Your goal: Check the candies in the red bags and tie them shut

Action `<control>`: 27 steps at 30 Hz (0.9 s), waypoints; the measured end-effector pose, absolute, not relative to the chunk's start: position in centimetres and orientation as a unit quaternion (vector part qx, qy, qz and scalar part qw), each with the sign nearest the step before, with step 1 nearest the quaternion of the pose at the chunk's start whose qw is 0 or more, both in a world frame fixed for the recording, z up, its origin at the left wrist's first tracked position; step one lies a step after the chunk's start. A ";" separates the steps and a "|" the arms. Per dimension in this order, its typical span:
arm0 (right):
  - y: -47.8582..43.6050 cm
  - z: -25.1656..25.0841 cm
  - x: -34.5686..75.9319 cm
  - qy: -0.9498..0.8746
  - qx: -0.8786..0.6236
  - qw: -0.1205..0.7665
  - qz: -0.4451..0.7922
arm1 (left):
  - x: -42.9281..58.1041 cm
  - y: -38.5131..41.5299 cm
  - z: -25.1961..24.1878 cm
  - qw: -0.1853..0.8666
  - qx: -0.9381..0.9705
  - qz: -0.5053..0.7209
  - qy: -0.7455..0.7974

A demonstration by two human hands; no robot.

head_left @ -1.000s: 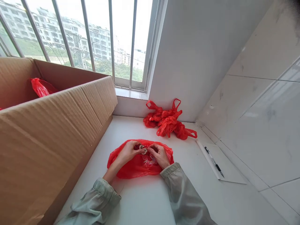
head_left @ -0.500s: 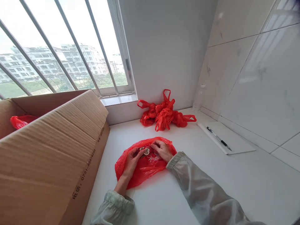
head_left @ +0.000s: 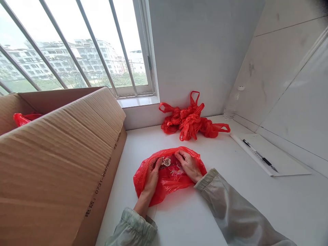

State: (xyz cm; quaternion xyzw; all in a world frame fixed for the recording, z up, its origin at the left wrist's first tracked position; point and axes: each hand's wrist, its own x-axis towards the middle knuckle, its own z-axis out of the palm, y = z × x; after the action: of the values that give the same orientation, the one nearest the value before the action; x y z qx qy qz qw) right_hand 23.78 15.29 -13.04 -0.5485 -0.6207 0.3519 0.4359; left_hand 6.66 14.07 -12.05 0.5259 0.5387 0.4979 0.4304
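A thin red plastic bag (head_left: 166, 189) lies spread on the white tabletop, its mouth gaping around both hands. Within it sits a dark red packet (head_left: 170, 168) printed with white characters and a pinkish pattern. My left hand (head_left: 151, 178) grips the packet's left upper edge, thumb on top. At the right upper edge, my right hand (head_left: 189, 166) pinches the packet between thumb and fingers. Parts of both hands' fingers are hidden behind the packet and the bag's film.
Several knotted red bags (head_left: 191, 119) lie heaped by the wall. A cardboard box (head_left: 77, 150) with a red bag (head_left: 24, 119) inside stands at left. To the right are a notebook (head_left: 287, 160), a pen (head_left: 260, 155) and a clear bottle (head_left: 232, 104). A barred window is behind.
The view has swung, so everything sits further right in the picture. Both hands keep their hold on the packet inside the bag, with little other movement.
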 end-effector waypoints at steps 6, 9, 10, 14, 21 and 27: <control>15.2 -14.1 22.9 -0.690 -0.530 0.456 0.185 | 6.5 13.7 -12.2 0.289 0.525 0.495 0.629; 15.2 -14.5 22.3 -0.723 -0.514 0.445 0.119 | 6.4 13.5 -12.1 0.251 0.517 0.476 0.665; 15.2 -14.6 22.2 -0.730 -0.516 0.434 0.109 | 6.3 13.5 -12.1 0.250 0.518 0.471 0.669; 15.1 -14.5 22.2 -0.746 -0.518 0.407 0.096 | 6.0 13.6 -11.9 0.246 0.537 0.457 0.665; 14.9 -13.3 22.7 -0.725 -0.493 0.446 0.181 | 6.7 13.5 -11.7 0.318 0.544 0.463 0.624; 15.0 -13.5 22.7 -0.725 -0.497 0.445 0.174 | 7.3 13.7 -12.2 0.349 0.551 0.454 0.607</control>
State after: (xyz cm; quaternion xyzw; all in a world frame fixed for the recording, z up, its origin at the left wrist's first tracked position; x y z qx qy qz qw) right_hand 22.71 15.01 -13.49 -0.4965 -0.7249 0.1740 0.4446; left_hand 7.33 13.67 -12.18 0.5507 0.6070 0.4542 0.3492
